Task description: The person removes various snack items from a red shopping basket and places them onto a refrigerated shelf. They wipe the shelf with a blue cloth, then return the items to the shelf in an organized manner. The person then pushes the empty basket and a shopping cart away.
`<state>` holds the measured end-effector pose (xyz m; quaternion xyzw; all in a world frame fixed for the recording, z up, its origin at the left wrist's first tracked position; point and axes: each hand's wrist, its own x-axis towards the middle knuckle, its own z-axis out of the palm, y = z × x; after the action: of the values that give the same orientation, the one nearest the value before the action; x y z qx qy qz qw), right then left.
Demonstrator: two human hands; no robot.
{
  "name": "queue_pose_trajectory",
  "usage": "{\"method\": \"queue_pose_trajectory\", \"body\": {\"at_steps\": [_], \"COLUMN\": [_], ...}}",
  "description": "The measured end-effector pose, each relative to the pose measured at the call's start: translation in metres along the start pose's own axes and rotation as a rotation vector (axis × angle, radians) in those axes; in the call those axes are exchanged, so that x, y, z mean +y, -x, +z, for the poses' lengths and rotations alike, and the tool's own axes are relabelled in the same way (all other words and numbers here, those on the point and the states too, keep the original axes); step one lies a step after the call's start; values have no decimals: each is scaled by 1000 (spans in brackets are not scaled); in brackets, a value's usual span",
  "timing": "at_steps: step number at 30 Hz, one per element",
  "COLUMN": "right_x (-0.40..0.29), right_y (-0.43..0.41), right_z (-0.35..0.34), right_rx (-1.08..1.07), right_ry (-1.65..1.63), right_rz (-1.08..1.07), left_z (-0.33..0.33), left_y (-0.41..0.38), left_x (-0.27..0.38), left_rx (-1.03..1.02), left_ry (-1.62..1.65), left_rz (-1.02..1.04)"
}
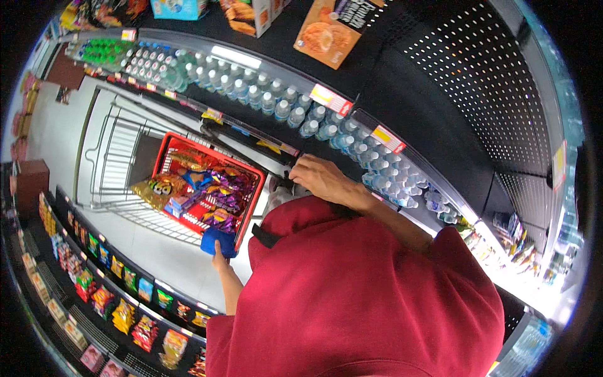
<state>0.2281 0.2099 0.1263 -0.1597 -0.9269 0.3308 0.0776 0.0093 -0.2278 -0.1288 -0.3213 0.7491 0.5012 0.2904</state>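
My left hand holds a dark blue, flat-looking item, kind unclear, at the near corner of a red plastic shopping basket. The basket sits in a wire shopping cart. In it lie purple snack bags, a blue box and a gold snack bag that leans over the far rim. My right hand has bent fingers beside the edge of the lower drink shelf, right of the basket; whether it grips something dark at its fingertips cannot be told.
Water bottles and green bottles line the shelf along the upper right. A brown food box stands on the shelf above. Snack bags fill shelves at the lower left. Brown boxes stand farther along the white floor.
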Motion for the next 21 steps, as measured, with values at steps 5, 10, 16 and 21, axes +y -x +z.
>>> {"method": "queue_pose_trajectory", "body": {"at_steps": [5, 10, 16, 21], "right_x": [2, 5, 19, 17], "right_y": [7, 14, 19, 18], "right_z": [0, 4, 17, 12], "right_rx": [30, 46, 108, 138], "right_ry": [-44, -36, -28, -130], "right_rz": [26, 73, 26, 56], "left_z": [-10, 5, 8, 48], "left_y": [-22, 10, 33, 91], "left_x": [0, 12, 42, 121], "left_rx": [186, 378, 408, 167], "left_ry": [-303, -587, -538, -442], "left_rz": [77, 271, 511, 810]}}
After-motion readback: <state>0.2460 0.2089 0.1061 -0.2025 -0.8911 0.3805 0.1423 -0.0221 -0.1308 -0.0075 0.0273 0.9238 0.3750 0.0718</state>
